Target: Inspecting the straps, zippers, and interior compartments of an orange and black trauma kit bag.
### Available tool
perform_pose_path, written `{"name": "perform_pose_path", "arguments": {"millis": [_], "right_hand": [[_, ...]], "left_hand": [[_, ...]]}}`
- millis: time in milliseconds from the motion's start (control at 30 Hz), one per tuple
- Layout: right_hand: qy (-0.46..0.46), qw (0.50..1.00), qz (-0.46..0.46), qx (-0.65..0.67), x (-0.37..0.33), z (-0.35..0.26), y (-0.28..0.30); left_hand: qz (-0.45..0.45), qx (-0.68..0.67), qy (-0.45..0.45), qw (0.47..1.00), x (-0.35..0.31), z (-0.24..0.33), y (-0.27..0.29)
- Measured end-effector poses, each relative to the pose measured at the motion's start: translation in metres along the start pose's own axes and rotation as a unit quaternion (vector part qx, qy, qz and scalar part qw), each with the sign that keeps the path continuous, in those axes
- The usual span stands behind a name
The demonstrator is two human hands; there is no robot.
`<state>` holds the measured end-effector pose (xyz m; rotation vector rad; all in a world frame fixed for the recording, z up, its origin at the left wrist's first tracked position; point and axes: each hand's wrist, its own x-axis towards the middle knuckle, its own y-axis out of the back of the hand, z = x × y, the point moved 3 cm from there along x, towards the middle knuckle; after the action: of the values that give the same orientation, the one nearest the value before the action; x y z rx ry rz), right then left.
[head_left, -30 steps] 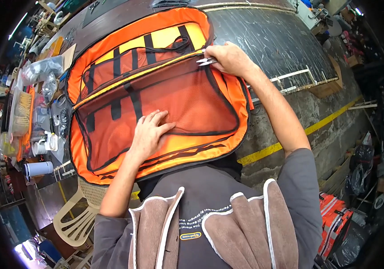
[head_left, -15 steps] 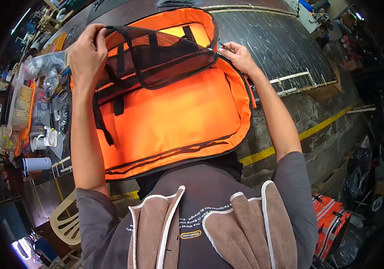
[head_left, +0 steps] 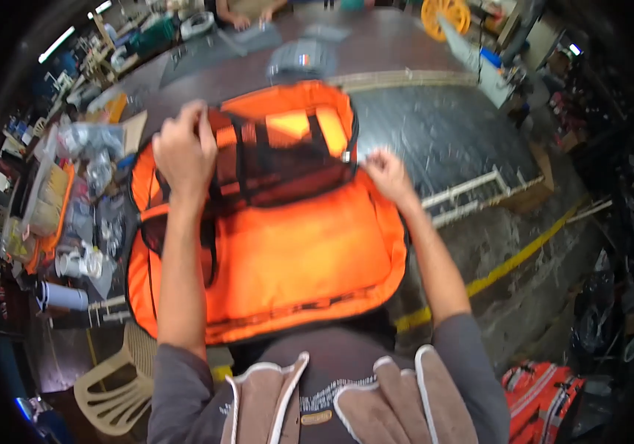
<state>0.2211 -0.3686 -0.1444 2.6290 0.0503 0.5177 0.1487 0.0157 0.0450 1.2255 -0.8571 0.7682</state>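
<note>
An orange bag [head_left: 309, 244] with black edging lies spread open in front of me, its near edge at my body. Across its far half runs a dark mesh panel [head_left: 280, 174] with black straps. My left hand [head_left: 186, 152] is closed on the upper left of this mesh panel, fingers pinched together. At the bag's right side, where the two halves meet, my right hand [head_left: 389, 176] is closed in a pinch beside a small shiny zipper part [head_left: 347, 156]. Blur hides what sits between its fingertips.
The dark work table [head_left: 443, 126] extends beyond the bag. Plastic bags [head_left: 95, 140], tubs and a white cylinder [head_left: 64, 297] crowd the left. A beige plastic chair [head_left: 121, 377] stands lower left, a red bag [head_left: 542, 399] lower right. Another person's hands [head_left: 239, 21] are at the far edge.
My view has tilted up, so bag and hands sit lower in it. The mesh panel's left part hangs lower against the bag. Both hands stay at the same places on the bag.
</note>
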Motion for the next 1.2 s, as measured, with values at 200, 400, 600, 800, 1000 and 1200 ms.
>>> {"name": "perform_pose_path", "arguments": {"millis": [200, 400, 600, 800, 1000, 1200], "right_hand": [[-0.014, 0.998, 0.025, 0.054, -0.015, -0.010, -0.001], [-0.028, 0.994, 0.014, 0.102, -0.025, -0.011, -0.009], [-0.049, 0.989, -0.013, 0.140, -0.010, 0.016, -0.016], [-0.041, 0.988, -0.034, 0.144, 0.007, 0.031, -0.002], [-0.032, 0.993, -0.057, 0.102, 0.005, 0.037, 0.000], [-0.046, 0.994, -0.056, 0.085, -0.003, 0.031, 0.009]], "left_hand": [[-0.078, -0.116, 0.000, 0.990, -0.035, 0.026, 0.025], [-0.261, 0.038, -0.011, 0.965, -0.123, -0.028, 0.054], [-0.290, 0.145, 0.096, 0.941, -0.198, -0.159, 0.082], [-0.081, 0.054, 0.035, 0.995, -0.110, -0.181, 0.125], [-0.073, 0.163, -0.058, 0.982, 0.002, -0.165, 0.153], [-0.035, 0.128, -0.120, 0.984, 0.039, -0.127, 0.150]]}}
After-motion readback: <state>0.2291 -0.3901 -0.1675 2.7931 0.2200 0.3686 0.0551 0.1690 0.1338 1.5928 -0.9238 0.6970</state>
